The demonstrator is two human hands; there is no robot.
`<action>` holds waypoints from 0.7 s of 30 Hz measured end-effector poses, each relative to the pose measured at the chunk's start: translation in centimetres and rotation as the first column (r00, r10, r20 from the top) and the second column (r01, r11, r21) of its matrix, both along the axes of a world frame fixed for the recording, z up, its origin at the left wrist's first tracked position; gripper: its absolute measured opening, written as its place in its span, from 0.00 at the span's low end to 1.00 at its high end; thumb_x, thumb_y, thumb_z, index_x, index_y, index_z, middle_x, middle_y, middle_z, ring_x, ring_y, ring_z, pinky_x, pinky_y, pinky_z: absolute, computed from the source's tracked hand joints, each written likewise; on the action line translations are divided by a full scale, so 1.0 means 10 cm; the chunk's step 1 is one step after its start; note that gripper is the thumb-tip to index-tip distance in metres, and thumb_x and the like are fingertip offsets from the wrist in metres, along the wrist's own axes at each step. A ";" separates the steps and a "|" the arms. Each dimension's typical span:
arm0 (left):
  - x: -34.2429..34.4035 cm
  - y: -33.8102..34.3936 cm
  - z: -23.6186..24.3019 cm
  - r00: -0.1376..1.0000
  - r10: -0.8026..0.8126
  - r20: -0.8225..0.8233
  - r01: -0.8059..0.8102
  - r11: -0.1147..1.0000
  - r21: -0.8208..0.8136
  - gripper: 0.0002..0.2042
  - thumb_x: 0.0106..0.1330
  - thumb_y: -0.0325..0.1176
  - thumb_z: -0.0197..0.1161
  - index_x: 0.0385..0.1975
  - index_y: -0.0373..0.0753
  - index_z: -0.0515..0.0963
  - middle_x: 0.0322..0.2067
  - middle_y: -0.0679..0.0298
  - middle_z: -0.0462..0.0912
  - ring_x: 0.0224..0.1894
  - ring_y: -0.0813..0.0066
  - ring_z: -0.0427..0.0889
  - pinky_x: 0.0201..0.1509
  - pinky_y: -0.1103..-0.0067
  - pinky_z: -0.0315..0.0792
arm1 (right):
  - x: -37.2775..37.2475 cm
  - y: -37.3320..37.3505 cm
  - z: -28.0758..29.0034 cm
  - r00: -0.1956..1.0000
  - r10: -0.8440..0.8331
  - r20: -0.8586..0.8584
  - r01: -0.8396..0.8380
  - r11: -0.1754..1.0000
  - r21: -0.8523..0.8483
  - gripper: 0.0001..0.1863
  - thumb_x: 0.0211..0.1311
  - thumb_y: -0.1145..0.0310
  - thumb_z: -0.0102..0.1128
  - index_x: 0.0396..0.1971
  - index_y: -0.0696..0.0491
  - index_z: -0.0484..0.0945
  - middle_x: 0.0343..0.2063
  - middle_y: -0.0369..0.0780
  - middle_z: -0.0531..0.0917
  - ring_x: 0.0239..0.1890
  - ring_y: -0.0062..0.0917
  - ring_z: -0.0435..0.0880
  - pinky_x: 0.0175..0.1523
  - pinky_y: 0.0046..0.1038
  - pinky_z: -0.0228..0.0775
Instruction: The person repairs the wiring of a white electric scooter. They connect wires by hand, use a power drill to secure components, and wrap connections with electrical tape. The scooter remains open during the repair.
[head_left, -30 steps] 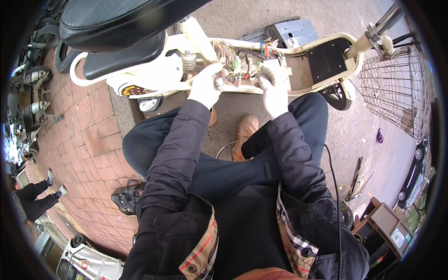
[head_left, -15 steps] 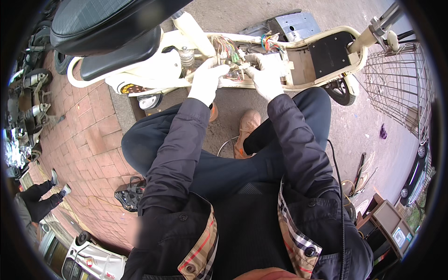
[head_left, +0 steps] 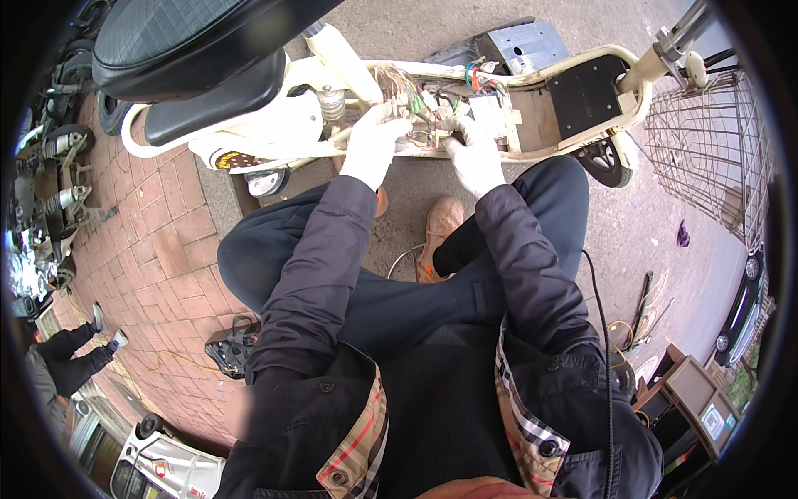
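A cream electric scooter [head_left: 299,150] with a black seat [head_left: 208,37] lies across the upper view, its deck opened on colourful wiring [head_left: 403,91] and connectors. My left hand [head_left: 371,145], in a white glove, is closed on wires in the left part of the open compartment, thumb pointing right. My right hand [head_left: 472,154], also white-gloved, pinches wiring just to the right of it, beside a pale box [head_left: 490,112]. The exact pieces between my fingertips are too small to tell. A black deck panel [head_left: 586,96] sits further right.
A detached grey cover [head_left: 519,46] lies behind the scooter. A wire basket [head_left: 698,150] is at right, above cables and a brown cabinet [head_left: 694,391]. Parked scooters [head_left: 62,191] line the left; another person's legs [head_left: 71,358] and a white vehicle [head_left: 166,466] are lower left.
The view has shifted slightly, so the scooter sits higher in it. Both my hands have made small movements in the wiring, the right one's fingers changing their grip.
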State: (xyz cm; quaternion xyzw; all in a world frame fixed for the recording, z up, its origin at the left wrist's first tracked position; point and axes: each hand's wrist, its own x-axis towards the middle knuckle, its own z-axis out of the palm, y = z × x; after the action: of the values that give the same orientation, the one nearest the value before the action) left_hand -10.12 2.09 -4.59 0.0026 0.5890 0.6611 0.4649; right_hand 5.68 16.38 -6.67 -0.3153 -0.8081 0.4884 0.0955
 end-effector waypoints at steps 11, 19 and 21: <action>-0.06 -0.05 -0.10 1.000 -0.017 -0.022 0.018 0.999 0.045 0.13 0.69 0.25 0.63 0.52 0.32 0.79 0.38 0.67 0.82 0.34 0.83 0.78 0.38 0.84 0.75 | 0.00 -0.13 -0.03 0.992 -0.101 -0.076 0.093 0.990 -0.101 0.17 0.64 0.78 0.59 0.52 0.58 0.83 0.55 0.49 0.84 0.59 0.40 0.83 0.67 0.35 0.72; -0.31 -0.11 -0.09 0.796 0.130 0.591 -0.310 0.926 0.214 0.08 0.66 0.29 0.62 0.42 0.37 0.76 0.33 0.63 0.77 0.29 0.73 0.71 0.31 0.78 0.69 | -0.20 0.18 0.05 0.965 -0.148 -0.215 0.125 0.985 -0.118 0.29 0.65 0.80 0.55 0.68 0.61 0.72 0.61 0.50 0.82 0.64 0.34 0.82 0.66 0.32 0.75; -0.32 -0.10 -0.04 0.802 0.115 0.585 -0.312 0.917 0.247 0.08 0.65 0.29 0.61 0.42 0.37 0.76 0.33 0.63 0.77 0.29 0.74 0.71 0.31 0.78 0.69 | -0.31 0.17 0.04 0.987 -0.065 -0.144 0.056 0.996 -0.069 0.31 0.65 0.79 0.54 0.71 0.61 0.70 0.63 0.51 0.81 0.67 0.35 0.80 0.67 0.32 0.74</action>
State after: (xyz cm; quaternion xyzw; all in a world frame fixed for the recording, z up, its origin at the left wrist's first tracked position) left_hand -13.27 1.06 -5.02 -0.1802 0.3033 0.7706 0.5308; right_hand 2.62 18.12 -6.28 -0.3060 -0.7727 0.5329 0.1589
